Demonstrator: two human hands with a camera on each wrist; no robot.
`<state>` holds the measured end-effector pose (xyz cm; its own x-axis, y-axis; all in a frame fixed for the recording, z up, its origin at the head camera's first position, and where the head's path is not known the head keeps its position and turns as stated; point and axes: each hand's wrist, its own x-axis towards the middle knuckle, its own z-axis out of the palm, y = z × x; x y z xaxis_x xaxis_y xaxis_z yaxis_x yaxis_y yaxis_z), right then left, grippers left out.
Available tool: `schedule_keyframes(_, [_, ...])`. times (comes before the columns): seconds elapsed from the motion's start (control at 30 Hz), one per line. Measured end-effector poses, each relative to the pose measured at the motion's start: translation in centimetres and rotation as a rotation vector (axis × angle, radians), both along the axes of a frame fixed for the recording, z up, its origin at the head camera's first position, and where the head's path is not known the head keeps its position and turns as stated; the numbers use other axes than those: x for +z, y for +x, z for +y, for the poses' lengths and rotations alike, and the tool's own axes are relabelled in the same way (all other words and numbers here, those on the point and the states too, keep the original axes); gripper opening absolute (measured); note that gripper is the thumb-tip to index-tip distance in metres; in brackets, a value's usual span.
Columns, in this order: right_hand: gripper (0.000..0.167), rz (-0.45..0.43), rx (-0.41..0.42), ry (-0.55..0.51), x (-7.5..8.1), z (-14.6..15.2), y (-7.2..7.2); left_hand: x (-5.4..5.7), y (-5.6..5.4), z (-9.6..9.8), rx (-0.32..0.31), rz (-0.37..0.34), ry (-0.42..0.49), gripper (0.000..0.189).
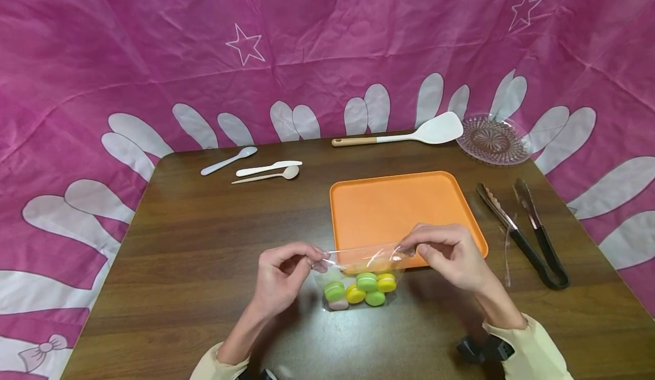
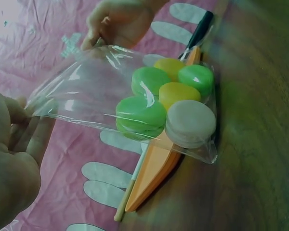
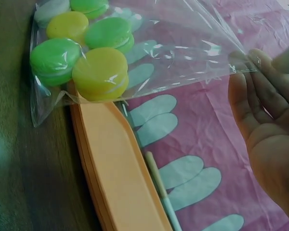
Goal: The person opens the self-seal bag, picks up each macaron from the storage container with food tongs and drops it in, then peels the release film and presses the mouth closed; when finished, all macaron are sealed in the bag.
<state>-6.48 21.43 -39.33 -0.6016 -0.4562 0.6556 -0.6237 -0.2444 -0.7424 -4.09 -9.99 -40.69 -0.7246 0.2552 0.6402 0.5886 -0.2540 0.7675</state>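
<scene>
Both hands hold a clear plastic bag (image 1: 360,257) by its two upper corners, stretching the top edge between them. The left hand (image 1: 282,275) pinches the left corner between thumb and fingers. At the right corner, the right hand (image 1: 452,255) pinches the film the same way. Several macarons lie in the bottom of the bag: green ones (image 2: 140,115), yellow ones (image 3: 100,73) and a pale one (image 2: 190,123). In the head view the bag is in front of an orange tray (image 1: 394,203) and overlaps its near edge.
Tongs (image 1: 537,243) with black handles lie right of the tray. Behind it are a white spatula (image 1: 435,129) with a wooden handle and a clear patterned plate (image 1: 495,139). Two spoons (image 1: 230,161) and a knife (image 1: 268,168) lie at the back left. A pink cloth (image 1: 307,44) hangs behind the table.
</scene>
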Motion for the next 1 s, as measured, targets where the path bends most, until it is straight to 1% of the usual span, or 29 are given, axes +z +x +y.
schedule_keyframes(0.1, [0.039, 0.002, -0.008, -0.014, 0.0, -0.1, 0.0, 0.0, 0.0, -0.1, -0.016, -0.016, 0.016, 0.025])
schedule_keyframes(0.17, [0.039, -0.003, -0.024, -0.022, -0.1, -0.2, 0.1, 0.0, 0.0, -0.1, -0.011, -0.042, 0.016, 0.020])
schedule_keyframes(0.23, [0.040, -0.002, -0.053, -0.022, -0.2, -0.2, 0.2, 0.0, 0.1, 0.0, 0.022, -0.069, -0.003, 0.015])
schedule_keyframes(0.3, [0.040, -0.002, -0.083, -0.015, -0.2, -0.3, 0.3, 0.0, 0.2, 0.2, 0.069, -0.091, -0.027, 0.018])
schedule_keyframes(0.37, [0.040, -0.002, -0.112, -0.002, -0.2, -0.4, 0.4, 0.0, 0.3, 0.3, 0.101, -0.102, -0.038, 0.020])
schedule_keyframes(0.4, [0.040, -0.002, -0.130, 0.008, -0.2, -0.4, 0.6, 0.0, 0.4, 0.4, 0.115, -0.107, -0.043, 0.021])
schedule_keyframes(0.5, [0.040, -0.023, -0.194, 0.055, -0.1, -0.4, 1.1, 0.1, 0.4, 0.4, 0.125, -0.102, -0.041, 0.024])
schedule_keyframes(0.57, [0.040, -0.040, -0.242, 0.103, 0.1, -0.3, 1.4, 0.2, 0.5, 0.4, 0.133, -0.104, -0.050, 0.026])
schedule_keyframes(0.63, [0.041, -0.060, -0.271, 0.155, 0.4, -0.2, 1.6, 0.2, 0.6, 0.3, 0.134, -0.100, -0.061, 0.029])
schedule_keyframes(0.7, [0.041, -0.069, -0.270, 0.201, 0.7, -0.1, 1.6, 0.2, 0.7, 0.3, 0.137, -0.105, -0.074, 0.033])
schedule_keyframes(0.77, [0.037, -0.077, -0.254, 0.234, 0.9, 0.0, 1.5, 0.2, 0.8, 0.3, 0.132, -0.113, -0.076, 0.036])
schedule_keyframes(0.87, [0.035, -0.048, -0.220, 0.236, 1.0, -0.1, 1.3, 0.1, 0.8, 0.5, 0.116, -0.123, -0.057, 0.038])
schedule_keyframes(1.0, [0.038, 0.000, -0.206, 0.299, 1.5, -0.5, 1.0, -0.1, 0.9, 0.8, 0.092, -0.101, -0.023, 0.036])
